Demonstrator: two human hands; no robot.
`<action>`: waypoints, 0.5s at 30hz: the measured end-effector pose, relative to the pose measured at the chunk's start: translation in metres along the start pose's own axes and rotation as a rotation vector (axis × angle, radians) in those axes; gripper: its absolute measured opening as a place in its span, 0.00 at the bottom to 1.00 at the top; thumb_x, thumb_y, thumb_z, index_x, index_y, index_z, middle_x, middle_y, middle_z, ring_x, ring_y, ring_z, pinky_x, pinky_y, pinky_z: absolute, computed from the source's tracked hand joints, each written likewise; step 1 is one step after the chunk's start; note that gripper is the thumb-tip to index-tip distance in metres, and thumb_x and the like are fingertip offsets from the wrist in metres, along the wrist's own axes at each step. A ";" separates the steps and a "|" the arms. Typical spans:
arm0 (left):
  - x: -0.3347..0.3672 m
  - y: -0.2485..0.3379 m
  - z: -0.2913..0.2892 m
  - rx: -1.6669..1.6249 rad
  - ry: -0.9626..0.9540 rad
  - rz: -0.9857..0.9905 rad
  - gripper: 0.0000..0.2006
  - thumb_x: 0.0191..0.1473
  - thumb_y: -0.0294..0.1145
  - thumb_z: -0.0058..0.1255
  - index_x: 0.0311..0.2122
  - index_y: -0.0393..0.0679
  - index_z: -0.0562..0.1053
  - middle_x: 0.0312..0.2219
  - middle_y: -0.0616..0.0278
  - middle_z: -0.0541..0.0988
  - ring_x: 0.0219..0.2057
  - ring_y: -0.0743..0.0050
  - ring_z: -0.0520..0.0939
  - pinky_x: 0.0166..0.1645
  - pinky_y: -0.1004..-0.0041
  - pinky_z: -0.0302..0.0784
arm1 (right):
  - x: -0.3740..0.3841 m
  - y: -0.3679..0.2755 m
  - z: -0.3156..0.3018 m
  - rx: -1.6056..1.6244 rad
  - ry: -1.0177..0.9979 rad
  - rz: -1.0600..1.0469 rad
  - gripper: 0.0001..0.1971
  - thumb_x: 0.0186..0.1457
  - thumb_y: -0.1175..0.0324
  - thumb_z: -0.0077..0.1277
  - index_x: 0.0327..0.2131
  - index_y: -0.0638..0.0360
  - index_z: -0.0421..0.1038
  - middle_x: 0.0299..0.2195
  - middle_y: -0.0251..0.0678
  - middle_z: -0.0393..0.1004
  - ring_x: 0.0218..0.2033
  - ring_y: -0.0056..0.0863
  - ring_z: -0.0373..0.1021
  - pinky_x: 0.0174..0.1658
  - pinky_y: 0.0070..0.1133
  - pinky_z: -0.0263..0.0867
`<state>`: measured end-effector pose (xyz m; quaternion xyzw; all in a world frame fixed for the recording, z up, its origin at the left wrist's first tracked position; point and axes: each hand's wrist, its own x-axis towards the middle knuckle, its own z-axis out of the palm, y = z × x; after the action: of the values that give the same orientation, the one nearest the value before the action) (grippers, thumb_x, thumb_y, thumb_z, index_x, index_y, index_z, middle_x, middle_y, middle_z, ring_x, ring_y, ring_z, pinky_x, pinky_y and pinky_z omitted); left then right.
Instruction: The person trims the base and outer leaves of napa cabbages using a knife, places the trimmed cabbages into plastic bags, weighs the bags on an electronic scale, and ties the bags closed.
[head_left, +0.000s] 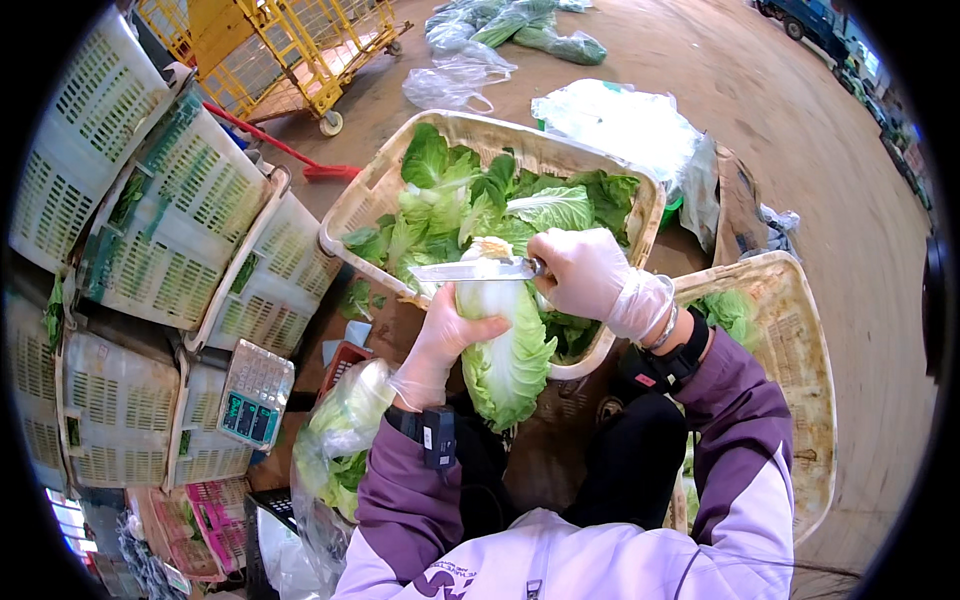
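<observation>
My left hand [449,335], in a clear glove, is closed around a napa cabbage [507,365] held over the near edge of a large crate [470,122]. Gripped in my gloved right hand [588,278] is a knife [470,271], its blade lying level across the cabbage's pale root end. The cut-looking base [490,247] of the cabbage shows just beyond the blade. Loose green cabbage leaves [550,208] fill the crate behind. Whether the blade has gone into the stem, I cannot tell.
White slatted crates [185,215] are stacked at left, with a digital scale [256,395] beside them. Bagged cabbage [340,430] stands by my left arm. Another crate [800,400] sits at right. Beyond are a yellow cage trolley [290,60], a red broom [328,172] and plastic bags [460,75].
</observation>
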<state>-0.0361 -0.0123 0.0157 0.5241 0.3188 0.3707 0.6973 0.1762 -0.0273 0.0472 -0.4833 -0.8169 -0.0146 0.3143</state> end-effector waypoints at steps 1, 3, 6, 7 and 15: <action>0.000 -0.001 0.001 0.024 -0.004 0.002 0.34 0.31 0.27 0.67 0.49 0.37 0.66 0.39 0.64 0.74 0.39 0.77 0.74 0.46 0.73 0.70 | -0.001 0.001 -0.002 -0.002 -0.028 0.005 0.10 0.36 0.70 0.55 0.26 0.55 0.68 0.19 0.35 0.70 0.21 0.36 0.70 0.23 0.28 0.66; 0.000 -0.001 0.004 0.065 -0.025 0.017 0.34 0.31 0.28 0.67 0.49 0.37 0.66 0.40 0.65 0.73 0.40 0.77 0.74 0.47 0.74 0.70 | -0.004 0.001 -0.005 -0.008 -0.052 0.026 0.09 0.36 0.69 0.55 0.26 0.55 0.68 0.19 0.36 0.70 0.21 0.36 0.70 0.23 0.28 0.66; 0.001 -0.001 0.004 0.143 -0.082 0.067 0.35 0.31 0.29 0.67 0.49 0.38 0.66 0.40 0.65 0.73 0.41 0.78 0.73 0.47 0.75 0.69 | -0.005 0.001 -0.008 0.001 -0.087 0.030 0.09 0.36 0.69 0.55 0.25 0.55 0.68 0.18 0.36 0.70 0.20 0.36 0.70 0.23 0.28 0.66; 0.003 -0.003 0.002 0.178 -0.101 0.097 0.35 0.31 0.29 0.68 0.49 0.38 0.66 0.40 0.65 0.73 0.41 0.78 0.73 0.47 0.75 0.69 | -0.005 0.001 -0.009 0.005 -0.098 0.026 0.09 0.36 0.69 0.56 0.25 0.55 0.68 0.17 0.36 0.70 0.20 0.36 0.70 0.22 0.28 0.66; -0.010 0.008 0.009 0.184 -0.070 0.136 0.42 0.28 0.32 0.69 0.53 0.38 0.62 0.42 0.65 0.72 0.43 0.78 0.72 0.49 0.73 0.67 | -0.049 0.113 0.027 -0.273 -0.558 0.514 0.10 0.44 0.68 0.49 0.32 0.57 0.75 0.25 0.43 0.75 0.26 0.38 0.74 0.30 0.29 0.70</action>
<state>-0.0357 -0.0236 0.0264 0.6190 0.2909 0.3679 0.6300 0.2695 0.0033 -0.0324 -0.6947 -0.7138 0.0879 0.0070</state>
